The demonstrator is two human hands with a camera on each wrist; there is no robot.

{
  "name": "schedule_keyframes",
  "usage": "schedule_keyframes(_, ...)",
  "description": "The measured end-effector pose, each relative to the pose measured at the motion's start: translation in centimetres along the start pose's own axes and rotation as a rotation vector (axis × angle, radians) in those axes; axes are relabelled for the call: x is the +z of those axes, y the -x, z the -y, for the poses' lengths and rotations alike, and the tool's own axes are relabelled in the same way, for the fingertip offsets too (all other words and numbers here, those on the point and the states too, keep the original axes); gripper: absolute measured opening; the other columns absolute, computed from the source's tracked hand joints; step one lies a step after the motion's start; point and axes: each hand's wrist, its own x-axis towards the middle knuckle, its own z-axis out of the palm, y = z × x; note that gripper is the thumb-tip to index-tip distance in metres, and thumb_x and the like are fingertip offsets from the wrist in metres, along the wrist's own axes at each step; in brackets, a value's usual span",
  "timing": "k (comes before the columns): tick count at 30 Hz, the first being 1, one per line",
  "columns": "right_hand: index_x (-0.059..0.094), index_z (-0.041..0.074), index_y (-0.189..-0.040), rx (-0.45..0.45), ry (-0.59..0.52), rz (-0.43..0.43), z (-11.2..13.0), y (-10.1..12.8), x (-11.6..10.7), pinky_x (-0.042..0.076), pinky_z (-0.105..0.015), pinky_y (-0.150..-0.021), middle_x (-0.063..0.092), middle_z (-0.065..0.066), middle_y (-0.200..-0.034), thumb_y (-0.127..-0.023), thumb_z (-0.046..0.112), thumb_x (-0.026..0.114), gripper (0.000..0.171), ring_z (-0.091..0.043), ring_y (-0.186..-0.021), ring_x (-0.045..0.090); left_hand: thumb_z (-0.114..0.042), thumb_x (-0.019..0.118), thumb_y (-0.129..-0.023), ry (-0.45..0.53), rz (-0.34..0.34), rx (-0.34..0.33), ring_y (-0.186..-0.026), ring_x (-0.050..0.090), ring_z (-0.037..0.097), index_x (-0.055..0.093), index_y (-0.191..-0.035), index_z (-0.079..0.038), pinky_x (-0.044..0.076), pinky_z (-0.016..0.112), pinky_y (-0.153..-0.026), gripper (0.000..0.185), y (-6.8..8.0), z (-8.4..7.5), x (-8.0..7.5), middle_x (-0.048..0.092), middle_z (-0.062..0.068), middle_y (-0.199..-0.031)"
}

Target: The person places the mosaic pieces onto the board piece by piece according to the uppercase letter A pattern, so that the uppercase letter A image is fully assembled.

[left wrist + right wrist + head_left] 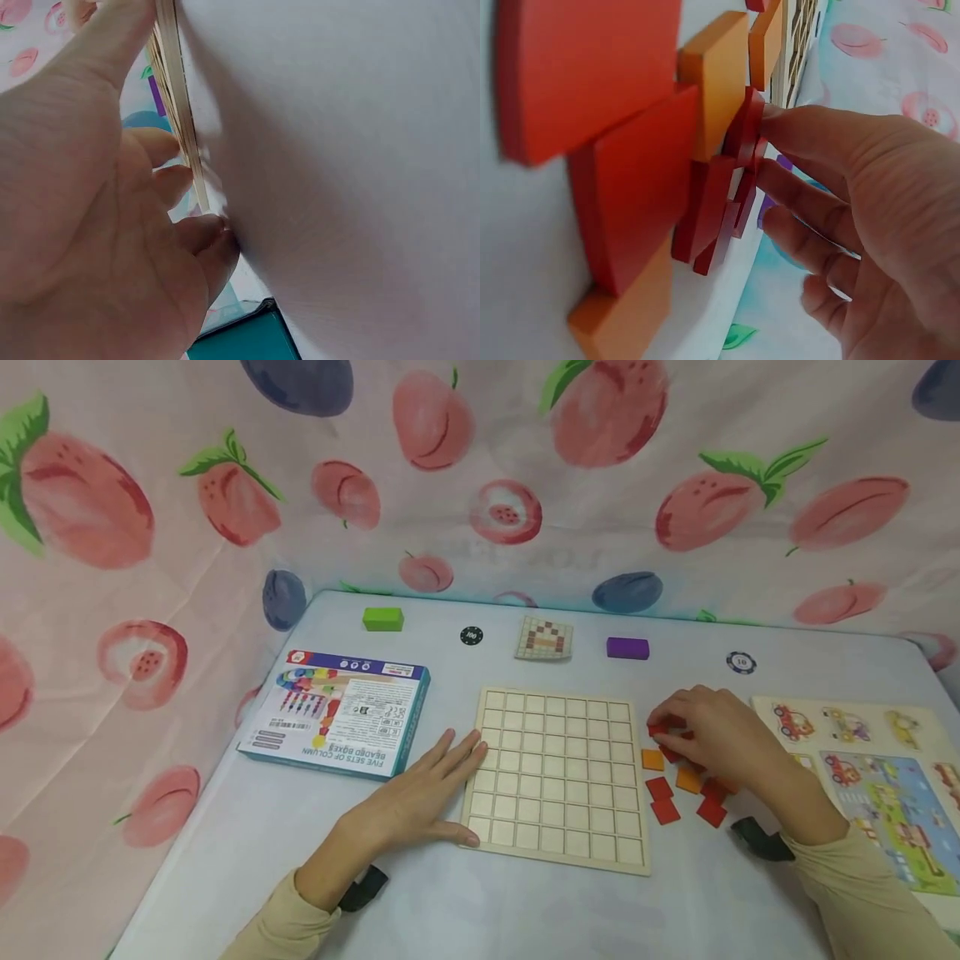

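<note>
A square wooden grid board (558, 777) lies flat on the table with its cells bare. My left hand (412, 797) rests along the board's left edge, fingers spread, fingertips and thumb at the rim. In the left wrist view the same hand (112, 195) lies beside the board's side edge (180, 97). To the right of the board my right hand (716, 739) pinches a red square tile (746, 127) between thumb and fingers. Around and beneath it lie more red tiles (664, 812) and orange tiles (652, 760), some overlapping; the hand hides part of this pile.
A boxed toy set (337, 714) lies at the left, and a picture puzzle board (892, 810) at the right. Along the back are a green block (383, 619), a black chip (471, 632), a pattern card (544, 637), a purple block (627, 648) and another chip (741, 662).
</note>
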Motion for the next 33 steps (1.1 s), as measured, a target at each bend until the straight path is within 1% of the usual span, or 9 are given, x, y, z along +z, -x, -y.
schedule_keyframes(4, 0.081, 0.018, -0.108, -0.004, 0.005, -0.073, 0.4, -0.4, 0.0, 0.053, -0.048, -0.086, 0.076, -0.003, -0.098, -0.088, 0.029, 0.087, 0.023, -0.024, -0.094, 0.063, -0.058, 0.082, -0.086, -0.014, 0.002, -0.002, -0.17, -0.001, 0.037, 0.015, -0.172, -0.012, 0.019, 0.054, -0.138, 0.118, -0.1, 0.0, 0.0, 0.002, 0.002, -0.183)
schedule_keyframes(8, 0.081, 0.019, -0.104, -0.054, -0.044, -0.127, 1.9, -2.1, 0.1, 0.05, -0.05, -0.088, 0.077, -0.002, -0.096, -0.09, 0.03, 0.086, 0.018, -0.023, -0.092, 0.063, -0.058, 0.083, -0.085, -0.024, -0.004, -0.012, -0.17, 0.0, 0.036, 0.016, -0.172, -0.011, 0.02, 0.053, -0.137, 0.12, -0.2, 0.1, 0.0, 0.003, 0.002, -0.183)
schedule_keyframes(12, 0.081, 0.021, -0.099, -0.15, -0.089, -0.094, 4.4, -4.9, 0.5, 0.054, -0.047, -0.088, 0.079, 0.002, -0.095, -0.092, 0.029, 0.084, 0.011, -0.02, -0.089, 0.065, -0.056, 0.085, -0.084, -0.012, -0.007, -0.017, -0.17, 0.0, 0.036, 0.017, -0.172, -0.011, 0.02, 0.053, -0.137, 0.12, -0.3, 0.2, 0.1, 0.004, 0.002, -0.183)
schedule_keyframes(15, 0.082, 0.021, -0.097, -0.197, -0.098, -0.053, 6.0, -6.6, 1.0, 0.054, -0.042, -0.081, 0.078, 0.003, -0.092, -0.092, 0.027, 0.083, 0.008, -0.018, -0.085, 0.064, -0.056, 0.085, -0.084, 0.007, -0.002, -0.011, -0.17, -0.001, 0.035, 0.017, -0.172, -0.012, 0.018, 0.053, -0.138, 0.12, -0.4, 0.1, 0.2, 0.004, 0.002, -0.183)
schedule_keyframes(17, 0.083, 0.02, -0.098, -0.214, -0.095, -0.04, 6.9, -7.4, 1.2, 0.055, -0.04, -0.079, 0.078, 0.003, -0.094, -0.092, 0.025, 0.084, 0.008, -0.019, -0.087, 0.064, -0.056, 0.085, -0.084, 0.016, 0.002, -0.007, -0.17, -0.001, 0.035, 0.017, -0.172, -0.012, 0.018, 0.052, -0.138, 0.12, -0.5, 0.0, 0.2, 0.003, 0.002, -0.183)
schedule_keyframes(20, 0.084, 0.017, -0.099, -0.234, -0.078, -0.046, 7.8, -8.2, 1.4, 0.059, -0.04, -0.083, 0.08, 0.0, -0.099, -0.091, 0.023, 0.085, 0.01, -0.022, -0.094, 0.067, -0.056, 0.085, -0.084, 0.017, 0.006, -0.008, -0.17, -0.002, 0.034, 0.016, -0.172, -0.012, 0.017, 0.052, -0.138, 0.12, -0.6, -0.1, 0.2, 0.003, 0.001, -0.183)
schedule_keyframes(26, 0.085, 0.016, -0.106, -0.236, -0.09, -0.035, 8.4, -8.4, 1.6, 0.062, -0.043, -0.088, 0.08, -0.001, -0.108, -0.093, 0.022, 0.083, 0.014, -0.025, -0.105, 0.069, -0.056, 0.086, -0.083, 0.012, 0.004, -0.024, -0.17, -0.002, 0.034, 0.016, -0.172, -0.012, 0.017, 0.052, -0.138, 0.121, -0.5, -0.1, 0.1, 0.002, 0.001, -0.183)
schedule_keyframes(29, 0.083, 0.016, -0.118, -0.225, -0.103, 0.011, 8.4, -7.6, 1.3, 0.062, -0.045, -0.09, 0.079, -0.003, -0.122, -0.096, 0.024, 0.08, 0.024, -0.026, -0.113, 0.068, -0.055, 0.086, -0.083, 0.018, 0.001, -0.026, -0.17, -0.002, 0.034, 0.017, -0.172, -0.012, 0.018, 0.052, -0.138, 0.121, -0.4, 0.0, 0.1, 0.003, 0.001, -0.183)
schedule_keyframes(33, 0.074, 0.017, -0.138, -0.241, -0.094, 0.055, 7.5, -6.1, 0.8, 0.056, -0.055, -0.103, 0.072, -0.007, -0.141, -0.099, 0.027, 0.076, 0.04, -0.033, -0.128, 0.064, -0.055, 0.087, -0.082, 0.024, 0.001, -0.03, -0.17, -0.002, 0.034, 0.017, -0.172, -0.012, 0.018, 0.052, -0.138, 0.121, -0.4, -0.1, 0.1, 0.003, 0.0, -0.183)
